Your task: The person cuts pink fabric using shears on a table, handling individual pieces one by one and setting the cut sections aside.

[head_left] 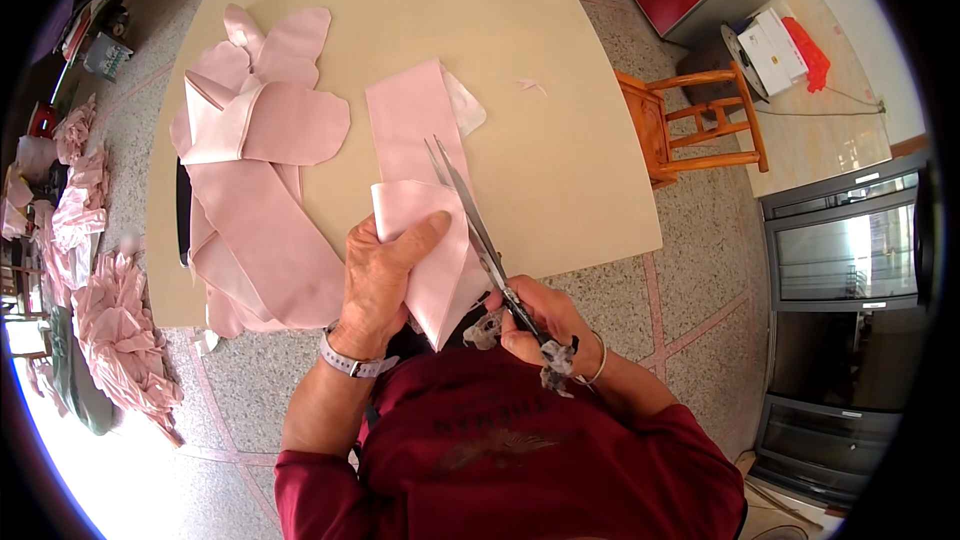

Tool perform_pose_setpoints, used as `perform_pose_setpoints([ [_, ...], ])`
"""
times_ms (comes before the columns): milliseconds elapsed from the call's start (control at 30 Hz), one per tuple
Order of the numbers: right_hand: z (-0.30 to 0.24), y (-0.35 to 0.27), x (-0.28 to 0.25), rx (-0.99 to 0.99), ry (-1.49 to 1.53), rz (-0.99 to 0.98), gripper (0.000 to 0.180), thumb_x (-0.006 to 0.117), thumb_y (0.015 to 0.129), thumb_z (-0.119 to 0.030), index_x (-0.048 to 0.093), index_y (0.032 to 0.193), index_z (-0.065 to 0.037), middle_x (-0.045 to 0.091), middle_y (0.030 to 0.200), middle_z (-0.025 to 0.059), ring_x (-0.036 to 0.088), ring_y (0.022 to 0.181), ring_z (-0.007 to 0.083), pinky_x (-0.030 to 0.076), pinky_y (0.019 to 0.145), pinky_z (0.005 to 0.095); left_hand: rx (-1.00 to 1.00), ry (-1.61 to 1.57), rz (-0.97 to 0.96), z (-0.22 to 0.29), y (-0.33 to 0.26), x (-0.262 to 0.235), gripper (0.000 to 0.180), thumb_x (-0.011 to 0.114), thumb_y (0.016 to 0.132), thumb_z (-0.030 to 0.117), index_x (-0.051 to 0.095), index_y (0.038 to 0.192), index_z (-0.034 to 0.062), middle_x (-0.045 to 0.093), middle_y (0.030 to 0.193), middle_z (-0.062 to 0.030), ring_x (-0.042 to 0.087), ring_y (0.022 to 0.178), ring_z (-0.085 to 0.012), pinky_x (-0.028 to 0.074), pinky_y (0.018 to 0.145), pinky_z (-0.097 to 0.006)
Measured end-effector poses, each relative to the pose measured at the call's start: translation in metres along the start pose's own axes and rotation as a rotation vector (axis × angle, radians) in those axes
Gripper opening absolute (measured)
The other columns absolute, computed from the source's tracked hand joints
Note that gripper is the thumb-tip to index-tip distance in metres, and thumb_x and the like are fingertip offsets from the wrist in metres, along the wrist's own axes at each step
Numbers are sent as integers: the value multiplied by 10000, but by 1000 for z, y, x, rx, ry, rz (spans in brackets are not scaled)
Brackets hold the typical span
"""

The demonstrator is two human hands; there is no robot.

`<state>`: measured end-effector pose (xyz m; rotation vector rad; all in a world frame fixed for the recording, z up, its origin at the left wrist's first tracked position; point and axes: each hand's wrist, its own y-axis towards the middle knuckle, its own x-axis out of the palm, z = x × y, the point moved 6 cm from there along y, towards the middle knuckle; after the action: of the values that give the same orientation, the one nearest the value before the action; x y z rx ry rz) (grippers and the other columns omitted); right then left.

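My left hand (378, 270) grips a folded piece of pink fabric (425, 270), thumb on top, at the near edge of the table. In my right hand (545, 322) is a pair of scissors (473, 205), its handles wrapped in greyish cloth. The blades are slightly apart and lie along the fabric's right edge, tips pointing away from me. Beyond the fold, a long pink strip (412, 115) stretches across the table, with a paler piece under its far end. To the left lies a heap of cut pink fabric pieces (270, 210).
The beige table (560, 160) has a small pink scrap (532, 86) on it. A wooden chair (700, 120) stands against its right side. Piles of pink fabric (120, 330) lie at the left. A dark glass-fronted cabinet (845, 260) is at the right.
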<state>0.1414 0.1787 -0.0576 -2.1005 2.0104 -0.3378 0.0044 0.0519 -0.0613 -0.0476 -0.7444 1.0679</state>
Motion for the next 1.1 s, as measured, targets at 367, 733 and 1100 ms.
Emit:
perform_pose_setpoints([
  [367,1,-4,-6,-39,-119,-8,302,620,793,-48,520,1075,-4,502,662,-26,451,563,39,373,545,209,-4,-30,2,7,4,-10,159,694,874,135,677,982,20,698,860,-55,658,713,-124,542,638,-262],
  [733,-6,-8,-13,-69,-248,-48,320,622,776,-33,536,1080,21,541,619,23,501,542,65,405,537,225,-9,23,-47,16,6,-15,169,694,867,121,678,986,2,701,852,-65,663,699,-129,547,626,-260],
  [1100,-9,-14,-16,-122,-339,-21,275,647,792,-25,567,1055,-11,489,529,39,446,463,76,361,485,241,-18,92,-86,21,6,-12,163,701,856,99,684,978,-7,701,844,-74,665,698,-136,552,629,-274],
])
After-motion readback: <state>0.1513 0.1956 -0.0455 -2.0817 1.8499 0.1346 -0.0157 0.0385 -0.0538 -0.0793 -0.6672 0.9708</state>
